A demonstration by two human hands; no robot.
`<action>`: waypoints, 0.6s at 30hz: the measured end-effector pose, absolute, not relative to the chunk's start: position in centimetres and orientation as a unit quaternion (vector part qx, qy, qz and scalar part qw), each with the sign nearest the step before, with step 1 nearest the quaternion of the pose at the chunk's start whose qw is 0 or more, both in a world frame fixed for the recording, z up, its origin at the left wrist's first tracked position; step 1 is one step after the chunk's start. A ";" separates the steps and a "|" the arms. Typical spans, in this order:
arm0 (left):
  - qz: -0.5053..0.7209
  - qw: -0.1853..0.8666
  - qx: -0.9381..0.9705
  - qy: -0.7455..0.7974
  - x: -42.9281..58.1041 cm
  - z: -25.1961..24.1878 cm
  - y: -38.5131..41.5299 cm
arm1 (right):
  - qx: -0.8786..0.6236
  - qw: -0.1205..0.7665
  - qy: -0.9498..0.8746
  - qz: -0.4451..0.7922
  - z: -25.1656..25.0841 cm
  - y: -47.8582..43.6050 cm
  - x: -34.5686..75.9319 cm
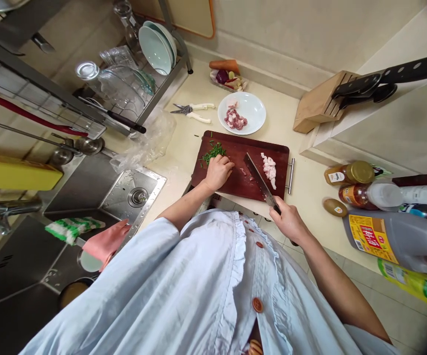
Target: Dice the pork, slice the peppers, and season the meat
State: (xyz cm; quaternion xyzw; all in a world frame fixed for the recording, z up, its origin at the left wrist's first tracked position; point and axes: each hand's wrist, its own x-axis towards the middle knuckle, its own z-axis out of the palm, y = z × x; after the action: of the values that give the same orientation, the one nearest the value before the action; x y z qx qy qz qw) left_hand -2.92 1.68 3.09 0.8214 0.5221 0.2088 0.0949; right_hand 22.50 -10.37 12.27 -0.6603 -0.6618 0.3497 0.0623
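My right hand (289,220) is closed round the black handle of a kitchen knife (260,178), its blade slanting up and left over the dark red cutting board (235,190). Small meat scraps (246,173) lie beside the blade. To its right is a pile of pale, fatty meat pieces (268,168). My left hand (219,172) rests at the board's left part with fingers curled together; whatever is under them is hidden. Just beyond it lie chopped greens (215,152). Behind the board, a white plate (256,116) holds reddish cut meat (234,120).
White-handled kitchen scissors (195,111) lie left of the plate. Behind are a carrot (224,65) and a small tray of vegetables (228,80). A knife block (319,101), bottles and jars (354,172) line the right. A sink (124,185) and dish rack (154,106) are left.
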 end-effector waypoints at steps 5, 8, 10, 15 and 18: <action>0.161 0.096 0.830 0.526 -1.3 3.5 2.7 | -0.657 0.097 -0.641 0.384 11.7 -10.6 21.6; 0.181 0.130 0.817 0.532 -0.6 5.1 2.9 | -0.666 0.105 -0.622 0.397 11.6 -10.7 21.7; 0.233 0.185 0.795 0.528 -0.2 6.2 2.6 | -0.673 0.110 -0.610 0.403 11.4 -10.7 21.8; 0.266 0.266 0.760 0.530 -0.5 5.9 0.9 | -0.675 0.120 -0.600 0.411 11.1 -10.7 21.7; 0.262 0.202 0.764 0.554 -1.6 3.9 -0.7 | -0.664 0.122 -0.619 0.402 11.2 -10.8 21.5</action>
State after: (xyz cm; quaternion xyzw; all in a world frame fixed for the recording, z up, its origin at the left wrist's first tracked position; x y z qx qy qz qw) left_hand -1.63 -0.67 3.93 0.7641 0.5535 0.2624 0.2022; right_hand 21.45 -10.76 11.19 -0.6642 -0.6187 0.4017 0.1216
